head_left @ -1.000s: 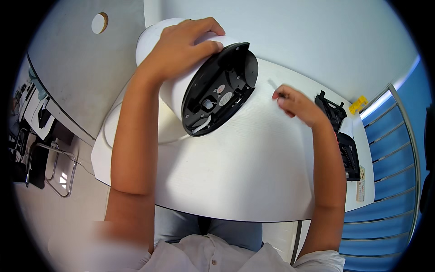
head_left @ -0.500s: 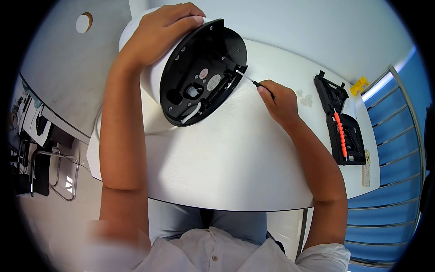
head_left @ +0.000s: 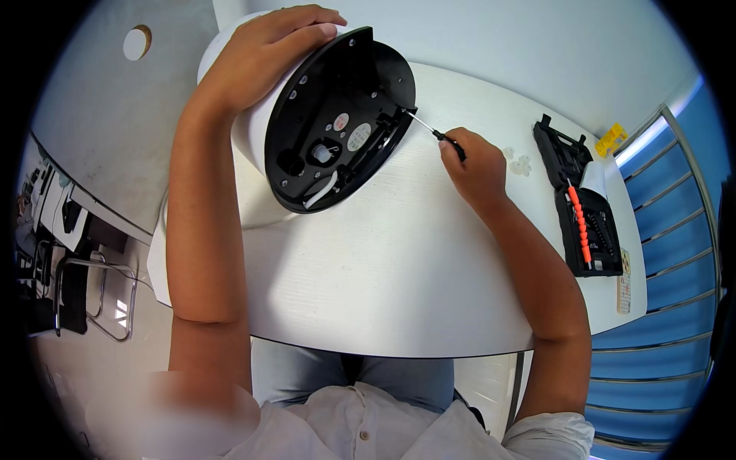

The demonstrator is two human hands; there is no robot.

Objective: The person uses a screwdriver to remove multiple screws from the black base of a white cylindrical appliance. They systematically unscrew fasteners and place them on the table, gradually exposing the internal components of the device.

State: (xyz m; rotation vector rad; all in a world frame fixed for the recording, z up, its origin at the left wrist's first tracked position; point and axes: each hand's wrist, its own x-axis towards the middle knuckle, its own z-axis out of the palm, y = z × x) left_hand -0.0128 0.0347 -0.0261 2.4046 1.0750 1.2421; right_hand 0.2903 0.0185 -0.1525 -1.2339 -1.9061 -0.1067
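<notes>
A white rounded appliance (head_left: 249, 134) lies tipped on the table, its black oval underside (head_left: 314, 126) turned toward me. Across its upper side rests my left hand (head_left: 268, 54), thumb near the black rim and fingers along the white shell, holding it tilted. My right hand (head_left: 475, 165) is closed around the black handle of a screwdriver (head_left: 423, 123). Its thin metal shaft points at the right rim of the underside, and the tip is at a slot there; whether it touches a screw is too small to tell. A short white cable (head_left: 320, 190) shows in the base.
At the right lies an open black tool case (head_left: 590, 222) with an orange flexible shaft (head_left: 579, 222) in it. Small clear pieces (head_left: 520, 164) are on the white table (head_left: 368, 284). A yellow packet (head_left: 611, 140) and a pale remote (head_left: 624, 284) lie near the right edge, beside metal rails (head_left: 675, 284).
The screwdriver tip has shifted outward toward the rim of the underside, and my right hand has risen slightly. The appliance sits slightly further left in view, my left hand still on it.
</notes>
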